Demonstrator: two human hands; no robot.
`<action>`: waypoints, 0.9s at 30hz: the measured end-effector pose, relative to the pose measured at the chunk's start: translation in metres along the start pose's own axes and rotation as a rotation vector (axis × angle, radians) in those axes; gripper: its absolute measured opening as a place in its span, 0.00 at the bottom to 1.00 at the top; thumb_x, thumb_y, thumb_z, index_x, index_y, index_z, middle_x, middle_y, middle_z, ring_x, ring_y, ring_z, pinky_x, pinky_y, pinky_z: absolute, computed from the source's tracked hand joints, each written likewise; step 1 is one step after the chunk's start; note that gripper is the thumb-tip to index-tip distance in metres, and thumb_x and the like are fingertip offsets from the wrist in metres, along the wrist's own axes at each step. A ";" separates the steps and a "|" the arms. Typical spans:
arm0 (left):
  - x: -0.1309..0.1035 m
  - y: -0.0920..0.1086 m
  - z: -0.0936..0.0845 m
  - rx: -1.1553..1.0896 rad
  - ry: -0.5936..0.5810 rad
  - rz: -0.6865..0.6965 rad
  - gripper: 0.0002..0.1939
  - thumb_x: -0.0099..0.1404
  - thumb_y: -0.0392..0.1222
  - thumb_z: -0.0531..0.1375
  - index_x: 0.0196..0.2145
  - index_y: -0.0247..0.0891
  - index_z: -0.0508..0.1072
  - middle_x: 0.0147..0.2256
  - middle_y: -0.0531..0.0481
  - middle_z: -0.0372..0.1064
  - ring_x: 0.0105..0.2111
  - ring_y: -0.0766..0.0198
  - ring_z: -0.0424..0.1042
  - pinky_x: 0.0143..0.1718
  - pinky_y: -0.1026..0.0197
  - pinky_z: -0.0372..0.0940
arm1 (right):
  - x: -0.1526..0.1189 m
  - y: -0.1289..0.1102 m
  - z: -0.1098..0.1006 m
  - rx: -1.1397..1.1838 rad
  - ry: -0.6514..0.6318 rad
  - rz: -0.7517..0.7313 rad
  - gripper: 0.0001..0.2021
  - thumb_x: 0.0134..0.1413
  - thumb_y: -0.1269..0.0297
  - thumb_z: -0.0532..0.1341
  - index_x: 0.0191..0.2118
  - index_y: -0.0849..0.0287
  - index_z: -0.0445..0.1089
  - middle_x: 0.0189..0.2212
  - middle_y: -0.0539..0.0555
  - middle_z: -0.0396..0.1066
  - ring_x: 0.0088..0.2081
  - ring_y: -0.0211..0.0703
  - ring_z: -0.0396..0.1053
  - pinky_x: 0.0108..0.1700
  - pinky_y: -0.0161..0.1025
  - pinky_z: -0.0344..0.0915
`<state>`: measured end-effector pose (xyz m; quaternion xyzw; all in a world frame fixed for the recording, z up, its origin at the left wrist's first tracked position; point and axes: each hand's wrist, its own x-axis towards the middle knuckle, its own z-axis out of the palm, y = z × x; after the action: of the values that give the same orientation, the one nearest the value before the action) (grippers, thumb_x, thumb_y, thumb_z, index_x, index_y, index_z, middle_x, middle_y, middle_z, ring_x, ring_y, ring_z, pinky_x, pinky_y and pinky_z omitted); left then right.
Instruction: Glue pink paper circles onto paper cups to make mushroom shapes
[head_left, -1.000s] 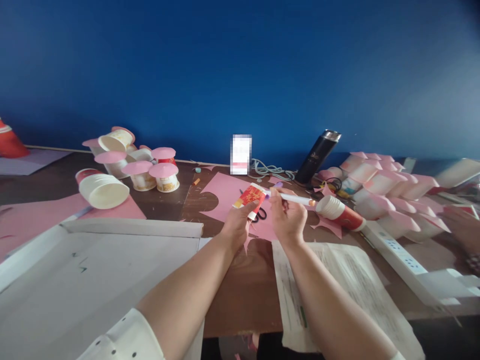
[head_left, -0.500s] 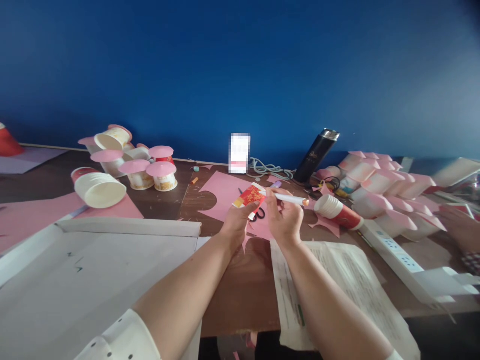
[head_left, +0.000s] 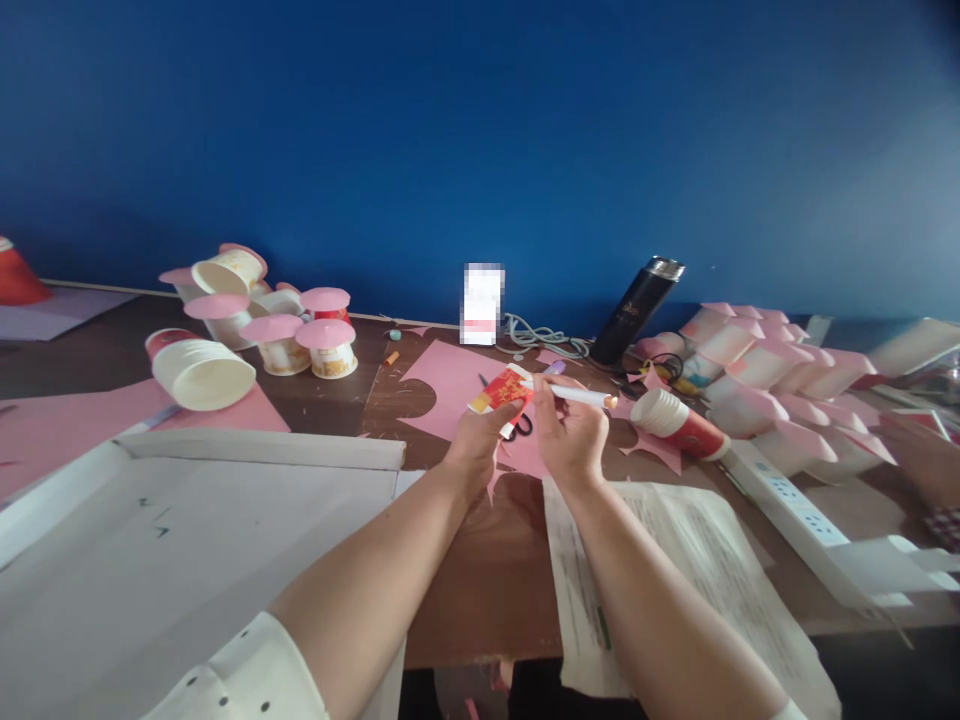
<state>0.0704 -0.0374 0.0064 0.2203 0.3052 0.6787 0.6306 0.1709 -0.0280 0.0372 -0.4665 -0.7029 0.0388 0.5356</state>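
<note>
So the biggest thing here is a plain blue wall point(head_left: 480, 130) on the far side, with a dark brown wooden table point(head_left: 480, 600) running along it. Near left there's a shallow white open-topped tray point(head_left: 262, 447), near right a pale, crumpled printed sheet point(head_left: 697, 560). Far right is a bunch of white paper cups with pink paper tops point(head_left: 772, 362), kinda blurry. Mid-table lies a flat pink paper sheet with curved cutouts point(head_left: 450, 385).

Both hands are over that sheet. The left hand point(head_left: 474, 448) is pinching a small red paper piece with gold print and white edges point(head_left: 501, 392): thumb across its near right corner, most of it poking out far left past the thumb, other fingers hidden underneath. The right hand point(head_left: 576, 435) has a slim white pen with an orange end point(head_left: 581, 396) pinched between thumb and index finger, tip at the red piece's right edge; can't tell if it's touching. Smallest: black-handled scissors point(head_left: 523, 427) just below the piece, partly covered.
</note>
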 end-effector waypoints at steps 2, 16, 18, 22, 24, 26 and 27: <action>0.000 0.001 0.000 -0.015 0.005 0.004 0.18 0.45 0.40 0.71 0.36 0.34 0.77 0.41 0.42 0.75 0.47 0.48 0.71 0.52 0.49 0.59 | 0.000 0.000 0.000 -0.001 -0.001 0.001 0.14 0.59 0.57 0.55 0.38 0.59 0.74 0.34 0.56 0.76 0.34 0.44 0.73 0.38 0.39 0.67; -0.003 0.004 0.004 -0.048 0.064 -0.042 0.16 0.45 0.37 0.71 0.34 0.34 0.76 0.38 0.44 0.75 0.42 0.53 0.71 0.45 0.55 0.61 | 0.001 -0.002 0.001 0.008 -0.008 0.017 0.14 0.59 0.58 0.55 0.37 0.59 0.74 0.34 0.56 0.76 0.35 0.45 0.73 0.39 0.39 0.67; -0.003 0.003 0.004 -0.055 0.068 -0.045 0.16 0.45 0.36 0.71 0.34 0.34 0.76 0.38 0.44 0.75 0.42 0.54 0.71 0.44 0.55 0.61 | 0.000 -0.002 0.001 0.001 -0.004 0.023 0.14 0.59 0.57 0.55 0.37 0.59 0.74 0.33 0.56 0.76 0.34 0.45 0.73 0.39 0.39 0.67; -0.002 0.002 0.004 -0.066 0.064 -0.052 0.16 0.45 0.36 0.70 0.34 0.34 0.76 0.39 0.44 0.75 0.43 0.53 0.71 0.44 0.55 0.61 | 0.000 -0.003 0.001 -0.007 0.000 0.025 0.14 0.59 0.57 0.55 0.37 0.59 0.75 0.33 0.56 0.76 0.33 0.44 0.73 0.38 0.39 0.68; -0.002 0.003 0.005 -0.074 0.063 -0.053 0.16 0.45 0.36 0.70 0.34 0.34 0.76 0.39 0.44 0.74 0.43 0.53 0.71 0.44 0.55 0.61 | 0.000 -0.003 0.001 -0.007 -0.001 0.029 0.14 0.58 0.56 0.55 0.37 0.59 0.75 0.33 0.56 0.76 0.33 0.44 0.73 0.38 0.39 0.68; -0.003 0.004 0.005 -0.085 0.070 -0.058 0.17 0.45 0.36 0.70 0.34 0.34 0.76 0.39 0.44 0.74 0.43 0.54 0.71 0.45 0.56 0.61 | 0.000 -0.004 0.001 -0.008 0.000 0.033 0.14 0.58 0.56 0.55 0.37 0.59 0.75 0.32 0.56 0.76 0.33 0.44 0.73 0.38 0.38 0.68; -0.004 0.004 0.006 -0.088 0.077 -0.062 0.16 0.45 0.35 0.70 0.34 0.34 0.76 0.39 0.44 0.75 0.43 0.54 0.71 0.45 0.56 0.61 | 0.001 -0.004 0.001 -0.010 0.000 0.034 0.14 0.58 0.57 0.55 0.37 0.59 0.75 0.32 0.56 0.76 0.33 0.45 0.73 0.38 0.38 0.67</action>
<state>0.0718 -0.0403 0.0138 0.1564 0.3058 0.6795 0.6483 0.1680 -0.0294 0.0393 -0.4809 -0.6952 0.0445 0.5324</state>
